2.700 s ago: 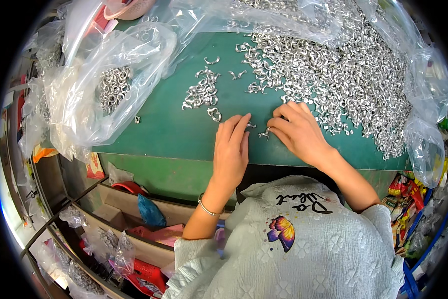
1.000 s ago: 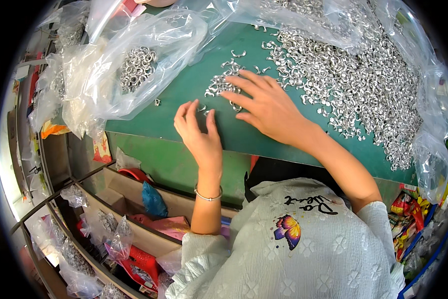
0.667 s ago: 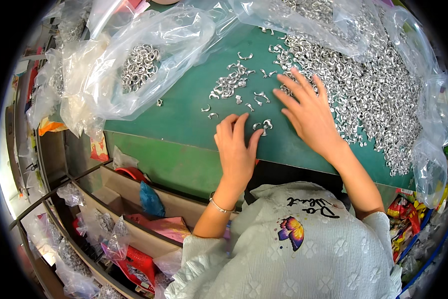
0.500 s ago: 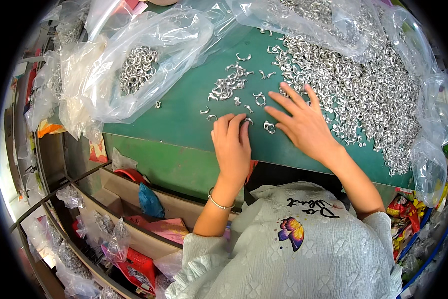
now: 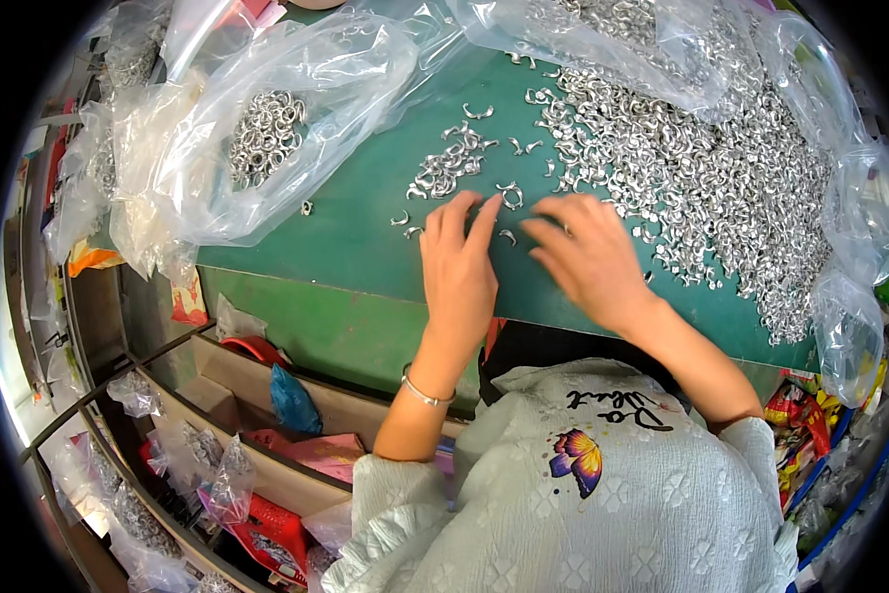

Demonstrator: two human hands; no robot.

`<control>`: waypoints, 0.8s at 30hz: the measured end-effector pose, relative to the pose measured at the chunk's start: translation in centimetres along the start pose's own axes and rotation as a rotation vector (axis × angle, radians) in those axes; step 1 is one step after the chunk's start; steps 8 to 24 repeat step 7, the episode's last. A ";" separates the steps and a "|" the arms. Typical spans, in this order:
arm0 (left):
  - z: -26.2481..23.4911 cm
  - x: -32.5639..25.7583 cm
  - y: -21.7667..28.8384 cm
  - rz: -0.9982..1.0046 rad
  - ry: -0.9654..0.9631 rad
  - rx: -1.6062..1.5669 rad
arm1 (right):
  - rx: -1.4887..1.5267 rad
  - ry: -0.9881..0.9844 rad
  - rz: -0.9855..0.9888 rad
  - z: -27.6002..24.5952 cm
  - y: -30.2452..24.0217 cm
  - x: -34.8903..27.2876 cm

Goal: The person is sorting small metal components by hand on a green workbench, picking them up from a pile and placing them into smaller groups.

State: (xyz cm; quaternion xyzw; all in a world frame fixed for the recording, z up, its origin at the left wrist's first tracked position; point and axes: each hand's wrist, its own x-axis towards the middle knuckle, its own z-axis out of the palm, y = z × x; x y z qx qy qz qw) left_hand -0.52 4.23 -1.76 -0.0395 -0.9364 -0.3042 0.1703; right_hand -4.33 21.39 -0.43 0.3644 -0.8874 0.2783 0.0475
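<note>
On the green tabletop (image 5: 355, 247), my left hand (image 5: 457, 272) is palm down, thumb and fingers apart. Its fingertips are beside a small heap of curved silver metal pieces (image 5: 449, 168). Just beyond its thumb lies a ring-shaped silver piece (image 5: 512, 196), and a single curved piece (image 5: 507, 237) rests between my hands. My right hand (image 5: 593, 262) is bent with curled fingers at the near edge of a large pile of similar silver pieces (image 5: 702, 188). A small glint shows at its fingers; what they hold is hidden underneath.
A clear plastic bag (image 5: 336, 109) with silver rings (image 5: 266, 138) lies at the left. More plastic sheeting (image 5: 613, 69) partly covers the far side of the pile. Below the table's near edge at left is an open drawer (image 5: 217, 381) with a blue bag (image 5: 294, 400) and a red basket (image 5: 271, 534).
My right hand has drawn back from the pile toward me, its fingers curling. The ring-shaped piece by its thumb is out of sight. My left fingers have shifted forward off a small piece.
</note>
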 end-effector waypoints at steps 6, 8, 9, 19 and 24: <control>0.0 0.0 -1.3 0.019 -0.070 0.009 | -0.146 -0.071 -0.094 1.3 1.1 -0.9; -0.1 -0.5 -1.9 -0.006 -0.048 -0.011 | -0.194 -0.071 -0.057 0.9 2.0 -1.4; -0.1 -0.5 -1.9 -0.006 -0.048 -0.011 | -0.194 -0.071 -0.057 0.9 2.0 -1.4; -0.1 -0.5 -1.9 -0.006 -0.048 -0.011 | -0.194 -0.071 -0.057 0.9 2.0 -1.4; -0.1 -0.5 -1.9 -0.006 -0.048 -0.011 | -0.194 -0.071 -0.057 0.9 2.0 -1.4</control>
